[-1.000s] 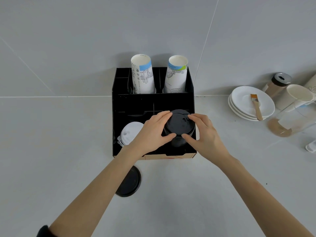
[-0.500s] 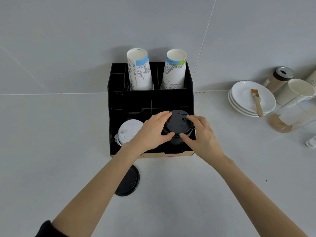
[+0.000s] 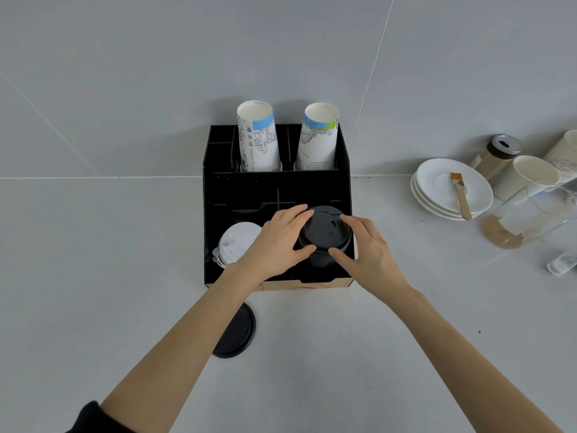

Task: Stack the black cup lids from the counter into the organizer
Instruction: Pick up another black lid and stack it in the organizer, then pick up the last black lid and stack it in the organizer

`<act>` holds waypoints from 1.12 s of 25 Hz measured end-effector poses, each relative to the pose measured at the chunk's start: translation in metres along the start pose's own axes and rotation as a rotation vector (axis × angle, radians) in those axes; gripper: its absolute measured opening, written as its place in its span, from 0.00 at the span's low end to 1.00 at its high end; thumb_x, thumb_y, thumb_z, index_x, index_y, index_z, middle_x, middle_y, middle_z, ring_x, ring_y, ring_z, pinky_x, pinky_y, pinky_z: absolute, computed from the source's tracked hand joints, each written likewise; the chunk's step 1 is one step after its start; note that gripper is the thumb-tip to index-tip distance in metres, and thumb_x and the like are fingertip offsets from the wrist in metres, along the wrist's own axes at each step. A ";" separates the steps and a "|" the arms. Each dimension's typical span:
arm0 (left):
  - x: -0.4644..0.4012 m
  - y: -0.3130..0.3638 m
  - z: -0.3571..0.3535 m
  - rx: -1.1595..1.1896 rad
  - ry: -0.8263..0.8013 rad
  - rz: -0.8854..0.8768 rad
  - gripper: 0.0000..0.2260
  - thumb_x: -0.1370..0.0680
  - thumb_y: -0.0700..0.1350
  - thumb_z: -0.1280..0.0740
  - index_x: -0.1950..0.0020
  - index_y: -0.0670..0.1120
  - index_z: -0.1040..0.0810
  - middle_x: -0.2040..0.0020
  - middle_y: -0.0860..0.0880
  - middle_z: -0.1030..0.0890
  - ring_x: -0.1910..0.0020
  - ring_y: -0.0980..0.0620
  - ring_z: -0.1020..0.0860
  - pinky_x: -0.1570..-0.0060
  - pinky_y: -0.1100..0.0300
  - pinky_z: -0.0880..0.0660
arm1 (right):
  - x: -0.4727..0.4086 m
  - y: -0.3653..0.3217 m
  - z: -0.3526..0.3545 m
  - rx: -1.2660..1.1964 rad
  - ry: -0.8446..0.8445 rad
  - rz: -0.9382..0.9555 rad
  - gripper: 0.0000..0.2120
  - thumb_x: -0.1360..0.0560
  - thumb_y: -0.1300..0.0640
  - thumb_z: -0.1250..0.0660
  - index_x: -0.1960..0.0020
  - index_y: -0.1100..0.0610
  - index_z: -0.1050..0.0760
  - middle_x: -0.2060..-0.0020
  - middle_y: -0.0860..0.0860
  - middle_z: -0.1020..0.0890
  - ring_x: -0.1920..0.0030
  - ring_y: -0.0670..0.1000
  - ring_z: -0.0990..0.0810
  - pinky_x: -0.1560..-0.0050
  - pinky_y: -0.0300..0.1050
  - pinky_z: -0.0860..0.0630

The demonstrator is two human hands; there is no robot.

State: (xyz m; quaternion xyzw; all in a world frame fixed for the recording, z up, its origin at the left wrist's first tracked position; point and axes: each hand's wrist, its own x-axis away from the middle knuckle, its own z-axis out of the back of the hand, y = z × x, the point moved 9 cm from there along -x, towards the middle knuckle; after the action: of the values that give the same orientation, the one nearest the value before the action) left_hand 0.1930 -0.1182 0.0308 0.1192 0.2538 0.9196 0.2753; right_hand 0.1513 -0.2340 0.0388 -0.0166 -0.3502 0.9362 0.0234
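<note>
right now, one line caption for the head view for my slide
Both hands, left and right, steady a stack of black lids in the organizer; one black lid remains on the counter.

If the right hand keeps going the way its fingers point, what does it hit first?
The right hand points up-left across the black lid stack it grips; beyond that, probably the left hand's fingertips, though depth is unclear.

Matt black plastic lids (image 3: 326,234), glossy white saucers (image 3: 452,189), wooden-handled brush (image 3: 461,195)

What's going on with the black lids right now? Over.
Both hands, left hand and right hand, on black lid stack in organizer. One black lid left on counter. Nothing blocking.
</note>
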 end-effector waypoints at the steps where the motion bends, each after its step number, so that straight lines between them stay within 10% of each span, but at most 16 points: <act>1: 0.002 0.001 0.003 0.000 0.013 -0.004 0.28 0.25 0.48 0.36 0.29 0.45 0.44 0.26 0.46 0.41 0.28 0.47 0.43 0.29 0.47 0.42 | 0.001 -0.001 0.002 0.007 0.000 0.001 0.27 0.28 0.57 0.33 0.33 0.57 0.39 0.34 0.57 0.33 0.34 0.56 0.34 0.36 0.43 0.37; 17: 0.108 -0.061 0.026 0.131 0.150 0.178 0.20 0.24 0.47 0.38 0.33 0.47 0.36 0.33 0.46 0.30 0.35 0.47 0.33 0.34 0.50 0.35 | 0.037 -0.074 -0.043 0.031 -0.126 0.247 0.20 0.26 0.58 0.37 0.35 0.57 0.36 0.37 0.54 0.28 0.36 0.53 0.30 0.38 0.46 0.32; 28: 0.172 -0.123 -0.020 0.131 0.024 0.389 0.36 0.37 0.64 0.47 0.33 0.48 0.37 0.32 0.48 0.32 0.35 0.47 0.33 0.35 0.52 0.36 | 0.065 -0.074 -0.149 0.083 -0.475 0.218 0.23 0.26 0.55 0.37 0.34 0.54 0.39 0.34 0.51 0.32 0.37 0.55 0.30 0.37 0.50 0.30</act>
State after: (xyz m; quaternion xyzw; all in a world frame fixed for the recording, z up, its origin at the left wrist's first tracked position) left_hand 0.0998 0.0594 -0.0373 0.1727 0.2885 0.9383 0.0812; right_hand 0.0956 -0.0773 -0.0256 0.1669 -0.3031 0.9245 -0.1597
